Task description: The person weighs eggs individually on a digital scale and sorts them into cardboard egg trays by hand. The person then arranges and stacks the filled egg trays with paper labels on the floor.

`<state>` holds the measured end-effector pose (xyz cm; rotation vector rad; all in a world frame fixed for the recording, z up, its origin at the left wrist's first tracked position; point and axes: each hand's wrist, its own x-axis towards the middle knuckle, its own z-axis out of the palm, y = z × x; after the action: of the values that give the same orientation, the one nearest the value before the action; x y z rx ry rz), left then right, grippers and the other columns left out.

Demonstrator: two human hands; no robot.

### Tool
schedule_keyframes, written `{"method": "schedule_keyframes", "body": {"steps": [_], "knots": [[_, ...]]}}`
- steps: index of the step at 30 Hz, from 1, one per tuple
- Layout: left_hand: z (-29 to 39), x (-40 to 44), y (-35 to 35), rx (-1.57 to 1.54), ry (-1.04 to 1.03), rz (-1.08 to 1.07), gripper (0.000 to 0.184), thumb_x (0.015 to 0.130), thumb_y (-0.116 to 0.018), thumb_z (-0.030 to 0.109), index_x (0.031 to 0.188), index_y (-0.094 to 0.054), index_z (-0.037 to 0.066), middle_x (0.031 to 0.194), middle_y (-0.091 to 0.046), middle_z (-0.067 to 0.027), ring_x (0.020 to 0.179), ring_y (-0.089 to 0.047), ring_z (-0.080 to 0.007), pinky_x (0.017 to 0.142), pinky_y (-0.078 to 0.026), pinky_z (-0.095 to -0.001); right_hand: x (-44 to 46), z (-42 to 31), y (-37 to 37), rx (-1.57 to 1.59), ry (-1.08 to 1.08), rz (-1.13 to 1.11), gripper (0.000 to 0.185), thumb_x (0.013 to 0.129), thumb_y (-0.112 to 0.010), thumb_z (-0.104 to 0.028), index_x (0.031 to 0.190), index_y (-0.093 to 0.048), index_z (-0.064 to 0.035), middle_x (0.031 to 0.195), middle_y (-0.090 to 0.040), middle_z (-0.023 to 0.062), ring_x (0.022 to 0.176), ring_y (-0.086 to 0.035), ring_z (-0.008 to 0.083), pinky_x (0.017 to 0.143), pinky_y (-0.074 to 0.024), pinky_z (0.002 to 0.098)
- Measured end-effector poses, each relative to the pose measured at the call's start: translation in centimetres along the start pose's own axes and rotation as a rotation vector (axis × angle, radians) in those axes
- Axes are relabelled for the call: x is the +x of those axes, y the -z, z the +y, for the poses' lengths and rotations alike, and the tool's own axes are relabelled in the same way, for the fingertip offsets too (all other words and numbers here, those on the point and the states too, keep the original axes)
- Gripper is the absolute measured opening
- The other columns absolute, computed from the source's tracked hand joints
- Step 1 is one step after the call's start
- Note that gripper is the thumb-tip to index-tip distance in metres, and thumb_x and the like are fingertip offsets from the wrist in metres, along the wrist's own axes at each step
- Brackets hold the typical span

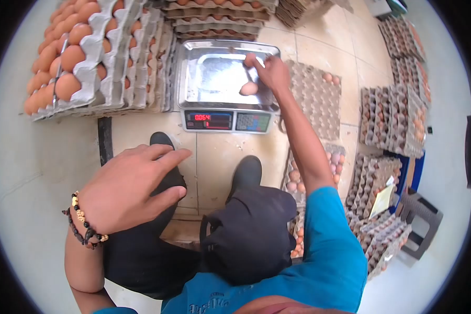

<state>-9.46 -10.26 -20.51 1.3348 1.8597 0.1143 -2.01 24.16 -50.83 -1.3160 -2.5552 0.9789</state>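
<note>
A silver digital scale (227, 121) with a shiny metal pan (209, 78) stands on the floor before me, its red digits lit. One light brown egg (249, 88) lies on the right part of the pan. Just above it, my right hand (272, 72) reaches over the pan, fingers closed around what looks like a second brown egg (250, 59), partly hidden by the fingers. My left hand (136, 180) hangs over my left leg, holding nothing, its fingers apart. A beaded bracelet (83, 222) circles that wrist.
Tall stacks of egg-filled trays (68, 57) rise left of the scale, with more behind it. To its right lies a cardboard egg tray (314, 99) with a few eggs in one corner. Further trays of eggs (392, 118) line the right side, near a dark plastic stool (421, 220).
</note>
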Motion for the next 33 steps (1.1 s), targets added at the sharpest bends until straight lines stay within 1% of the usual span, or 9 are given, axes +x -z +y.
{"method": "schedule_keyframes", "body": {"steps": [4, 5, 7, 11, 15, 21, 26, 28, 33], "knots": [[0.5, 0.2, 0.5, -0.049, 0.024, -0.013, 0.055, 0.091, -0.07, 0.021, 0.14, -0.053, 0.004, 0.13, -0.061, -0.0207, 0.117, -0.06, -0.0379, 0.1, -0.048, -0.0416, 4.3, -0.4, -2.5, -0.095, -0.028, -0.072, 0.07, 0.072, -0.073, -0.059, 0.109, -0.071, 0.0003, 0.107, -0.073, 0.0235, 0.099, -0.072, 0.035, 0.088, -0.0565, 0.0454], [0.8, 0.4, 0.5, -0.079, 0.017, -0.04, 0.055, 0.091, -0.07, 0.019, 0.141, -0.053, 0.003, 0.131, -0.061, -0.0208, 0.118, -0.059, -0.038, 0.101, -0.047, -0.0406, 3.8, -0.6, -2.6, -0.023, -0.043, -0.032, 0.062, 0.072, -0.074, -0.053, 0.101, -0.073, 0.0016, 0.103, -0.074, 0.0242, 0.099, -0.072, 0.0351, 0.088, -0.0568, 0.0449], [0.6, 0.3, 0.1, -0.027, -0.021, -0.036, 0.055, 0.092, -0.068, 0.016, 0.143, -0.051, 0.003, 0.134, -0.06, -0.021, 0.122, -0.058, -0.0371, 0.105, -0.044, -0.0393, 3.6, 2.1, -4.1, 0.411, -0.02, 0.024, 0.052, 0.068, -0.082, -0.047, 0.082, -0.074, 0.0026, 0.081, -0.074, 0.0193, 0.073, -0.074, 0.0305, 0.065, -0.0577, 0.0379], [1.9, 0.1, 0.1, -0.015, 0.005, -0.1, 0.056, 0.093, -0.066, 0.013, 0.146, -0.049, 0.001, 0.141, -0.058, -0.0205, 0.132, -0.054, -0.034, 0.113, -0.037, -0.0391, -11.3, 3.4, 2.8, 1.277, -0.089, 0.078, 0.033, 0.086, -0.079, -0.035, 0.082, -0.072, -0.0027, 0.07, -0.062, 0.0, 0.055, -0.051, 0.008, 0.052, -0.0441, 0.0269], [1.2, 0.2, -0.2, -0.004, -0.016, -0.099, 0.056, 0.095, -0.065, 0.012, 0.146, -0.048, 0.0, 0.143, -0.057, -0.0193, 0.135, -0.053, -0.0299, 0.114, -0.036, -0.0391, -28.5, 12.1, 3.9, 1.496, -0.502, 0.17, 0.03, 0.092, -0.072, -0.028, 0.11, -0.067, -0.0032, 0.093, -0.064, -0.0013, 0.062, -0.048, 0.0031, 0.053, -0.0358, 0.0203], [0.7, 1.1, -0.8, 0.0, -0.008, -0.099, 0.052, 0.097, -0.063, 0.013, 0.145, -0.05, 0.002, 0.143, -0.058, -0.0176, 0.134, -0.053, -0.0312, 0.113, -0.038, -0.0396, -42.4, 25.1, 5.1, 0.935, -1.065, 0.664, 0.027, 0.087, -0.076, -0.027, 0.093, -0.068, -0.0017, 0.078, -0.072, 0.0103, 0.049, -0.058, 0.0097, 0.04, -0.04, 0.0237], [1.0, 1.4, -0.8, 0.041, -0.049, -0.058, 0.053, 0.096, -0.065, 0.015, 0.145, -0.05, 0.003, 0.141, -0.059, -0.0164, 0.134, -0.054, -0.0313, 0.113, -0.039, -0.0398, -40.9, 30.8, 5.5, 0.575, -1.139, 0.571, 0.033, 0.089, -0.073, -0.033, 0.076, -0.066, -0.0033, 0.066, -0.067, 0.0088, 0.047, -0.057, 0.0131, 0.042, -0.042, 0.0271], [0.5, 1.5, -0.7, 0.09, -0.107, -0.057, 0.053, 0.096, -0.065, 0.018, 0.145, -0.05, 0.004, 0.142, -0.059, -0.0169, 0.133, -0.054, -0.0319, 0.11, -0.041, -0.0399, -40.1, 30.2, 5.0, 0.021, -0.87, 0.751, 0.031, 0.092, -0.065, -0.027, 0.071, -0.065, -0.004, 0.065, -0.067, 0.0083, 0.054, -0.062, 0.0155, 0.045, -0.0451, 0.0292], [-0.2, 1.2, 0.4, 0.027, -0.025, -0.018, 0.054, 0.096, -0.066, 0.024, 0.143, -0.052, 0.003, 0.138, -0.06, -0.02, 0.127, -0.057, -0.0342, 0.107, -0.043, -0.0398, -32.6, 20.5, 4.6, 1.281, -0.744, 0.523, 0.022, 0.094, -0.056, -0.019, 0.102, -0.063, 0.0001, 0.078, -0.068, 0.0139, 0.064, -0.065, 0.0195, 0.055, -0.0499, 0.0318]]}}
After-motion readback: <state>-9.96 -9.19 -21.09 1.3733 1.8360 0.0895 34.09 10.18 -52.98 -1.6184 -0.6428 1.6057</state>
